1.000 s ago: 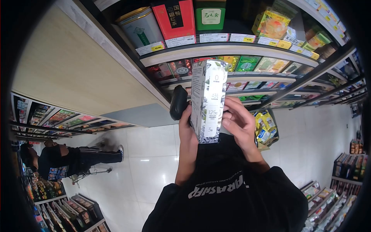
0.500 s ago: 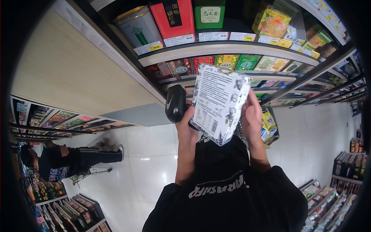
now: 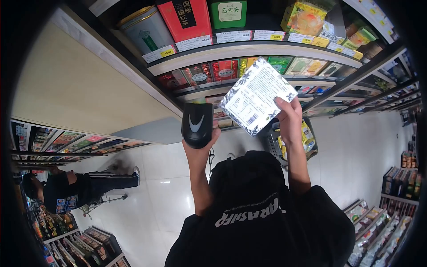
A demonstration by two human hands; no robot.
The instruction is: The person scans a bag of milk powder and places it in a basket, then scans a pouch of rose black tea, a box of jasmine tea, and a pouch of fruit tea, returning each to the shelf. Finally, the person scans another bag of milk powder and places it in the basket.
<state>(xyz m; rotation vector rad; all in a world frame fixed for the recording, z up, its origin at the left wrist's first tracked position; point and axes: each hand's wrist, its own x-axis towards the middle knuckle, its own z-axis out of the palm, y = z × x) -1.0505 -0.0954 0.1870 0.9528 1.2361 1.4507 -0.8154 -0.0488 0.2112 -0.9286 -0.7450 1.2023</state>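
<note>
My left hand [image 3: 214, 134] is wrapped round a black handheld barcode scanner [image 3: 197, 127] with a grey curved mark on top. Much of the scanner's handle and several fingers are hidden. To its right, my right hand [image 3: 291, 116] grips a flat white package [image 3: 255, 98] by its right side, thumb across the printed face. Dark leaf patterns border this package, and text and a barcode show on the side turned to me. It is tilted in front of the lower shelves. The scanner and the package are apart.
Ahead, a shelf holds a red tea box [image 3: 186, 20], a green box [image 3: 228, 14] and a yellow packet [image 3: 304, 18] above price labels. A basket [image 3: 312, 153] with yellow packets stands low on the right. A shelf panel [image 3: 89, 75] fills the left. Another person [image 3: 66, 189] is further left.
My left hand has come away from the package and moved left with the scanner. The package has turned and risen slightly, and my right hand alone now holds it.
</note>
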